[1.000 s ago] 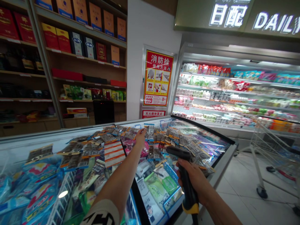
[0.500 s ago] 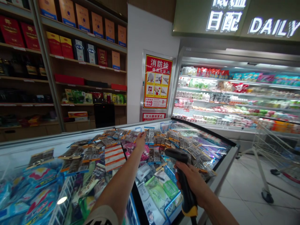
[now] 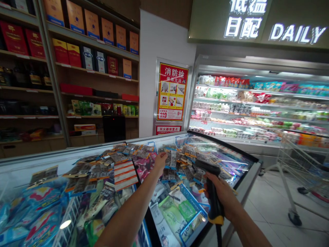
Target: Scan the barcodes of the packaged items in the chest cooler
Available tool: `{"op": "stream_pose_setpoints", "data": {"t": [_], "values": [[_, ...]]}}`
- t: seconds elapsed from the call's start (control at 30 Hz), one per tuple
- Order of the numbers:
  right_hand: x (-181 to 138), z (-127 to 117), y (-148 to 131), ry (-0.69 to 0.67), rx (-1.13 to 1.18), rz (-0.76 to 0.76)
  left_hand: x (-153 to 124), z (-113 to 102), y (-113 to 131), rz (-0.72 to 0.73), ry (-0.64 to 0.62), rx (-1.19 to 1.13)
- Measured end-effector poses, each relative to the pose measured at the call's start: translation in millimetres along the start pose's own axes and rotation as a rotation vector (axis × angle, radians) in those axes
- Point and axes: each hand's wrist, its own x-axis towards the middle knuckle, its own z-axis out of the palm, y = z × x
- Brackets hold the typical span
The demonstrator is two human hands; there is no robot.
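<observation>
My right hand (image 3: 223, 197) is wrapped round the grip of a black barcode scanner (image 3: 212, 192) with a yellow base, its head pointing at the packets. My left hand (image 3: 160, 160) reaches out over the glass lid of a chest freezer (image 3: 246, 178) and pinches a small clear snack packet (image 3: 171, 158) with a blue top edge. Several similar small packets (image 3: 108, 161) lie spread across the lid around it. A red-and-white striped card (image 3: 124, 173) lies on the glass to the left of my arm.
Frozen goods in blue and green bags (image 3: 177, 212) show under the glass. Wooden shelves (image 3: 77, 68) with boxes stand behind. A red fire-hydrant poster (image 3: 172, 91) hangs on the wall. An open chiller (image 3: 257, 109) fills the right side, with a shopping trolley (image 3: 303, 171) before it.
My left hand has drawn slightly back and closed on a packet. The scanner in my right hand has shifted to the right and a little further forward.
</observation>
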Motion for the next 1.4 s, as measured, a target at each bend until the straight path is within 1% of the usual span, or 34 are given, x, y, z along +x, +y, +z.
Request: {"op": "stream_pose_setpoints", "data": {"t": [0.13, 0.27, 0.33, 0.43, 0.5, 0.57, 0.63, 0.67, 0.73, 0.83, 0.9, 0.97, 1.0, 1.03, 1.17, 1.27, 1.4], "values": [[8.9, -14.6, -0.9, 0.064, 0.056, 0.007, -25.7, 10.1, -0.5, 0.015, -0.16, 0.267], [9.9, -17.6, -1.0, 0.08, 0.082, 0.03, -55.0, 18.1, -11.2, 0.093, -0.292, 0.608], [8.8, -13.6, -1.2, 0.08, 0.076, 0.035, -68.8, 21.1, -19.3, 0.204, -0.344, 0.758], [7.3, -3.8, -1.9, 0.068, 0.054, 0.045, -82.1, 25.5, -28.2, 0.408, -0.357, 0.924], [6.5, 2.1, -2.6, 0.059, 0.04, 0.054, -81.5, 26.8, -26.8, 0.493, -0.357, 0.986], [5.6, 5.8, -3.7, 0.049, 0.037, 0.054, -70.8, 22.3, -16.2, 0.544, -0.346, 1.02], [4.4, 7.4, -4.8, 0.046, 0.046, 0.045, -51.0, 7.3, 3.2, 0.576, -0.299, 1.077], [3.8, 7.6, -5.2, 0.046, 0.053, 0.045, -39.0, -4.9, 15.0, 0.574, -0.245, 1.125], [2.8, 8.1, -5.2, 0.047, 0.066, 0.052, -14.7, -37.7, 39.2, 0.514, -0.069, 1.246], [3.3, 10.3, -3.2, 0.039, 0.082, 0.07, 12.3, -96.7, 66.3, 0.36, 0.275, 1.402], [4.9, 12.4, -1.2, 0.035, 0.085, 0.061, 21.8, -131.2, 73.8, 0.25, 0.492, 1.444], [6.9, 14.1, 0.4, 0.035, 0.086, 0.043, 27.0, -155.2, 74.2, 0.159, 0.618, 1.478], [7.9, 14.7, 0.9, 0.035, 0.083, 0.037, 28.6, -162.9, 72.9, 0.127, 0.647, 1.501], [8.7, 15.1, 1.1, 0.033, 0.079, 0.034, 30.0, -168.0, 71.3, 0.096, 0.644, 1.531], [11.6, 15.5, 1.4, 0.014, 0.076, 0.015, 32.5, -173.7, 68.7, 0.018, 0.516, 1.687], [12.6, 15.0, 2.8, 0.009, 0.081, 0.004, 32.0, -175.6, 71.3, 0.019, 0.469, 1.74], [10.8, 13.0, 4.5, -0.005, 0.066, 0.016, 30.4, -182.0, 73.9, 0.023, 0.42, 1.701]]}}
